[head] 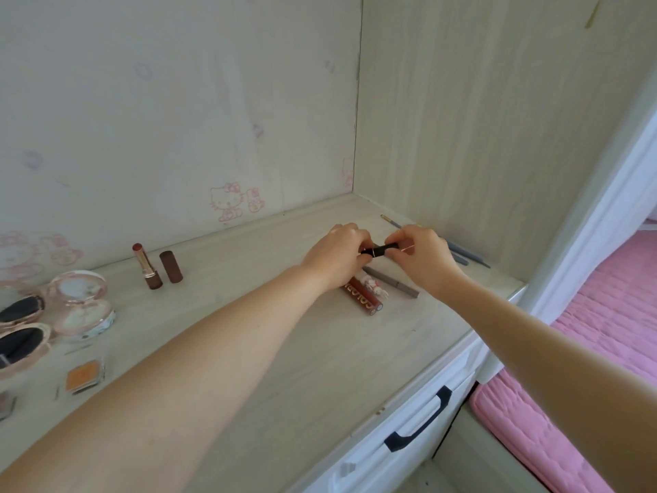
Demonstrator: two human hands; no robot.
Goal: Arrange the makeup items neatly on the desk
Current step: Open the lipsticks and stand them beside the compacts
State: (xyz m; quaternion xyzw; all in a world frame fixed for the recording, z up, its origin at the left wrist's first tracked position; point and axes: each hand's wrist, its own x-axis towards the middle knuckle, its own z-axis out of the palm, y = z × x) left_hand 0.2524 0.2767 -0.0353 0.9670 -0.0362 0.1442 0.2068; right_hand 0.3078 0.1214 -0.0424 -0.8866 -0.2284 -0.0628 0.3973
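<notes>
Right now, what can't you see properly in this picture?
Head view:
- Black tube: both ends hidden by the left hand and right hand.
- Lip gloss tubes: tops covered by the left hand.
- Dark compacts: cut off by the left edge.

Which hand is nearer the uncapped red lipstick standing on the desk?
Left. The left hand is to the uncapped red lipstick's right; the right hand lies farther right. Both hold a black tube.

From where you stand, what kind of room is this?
Probably a bedroom with a built-in dressing desk: cartoon cat stickers on the wall, makeup such as an open lipstick on the desk, and a pink quilted mattress alongside.
</notes>
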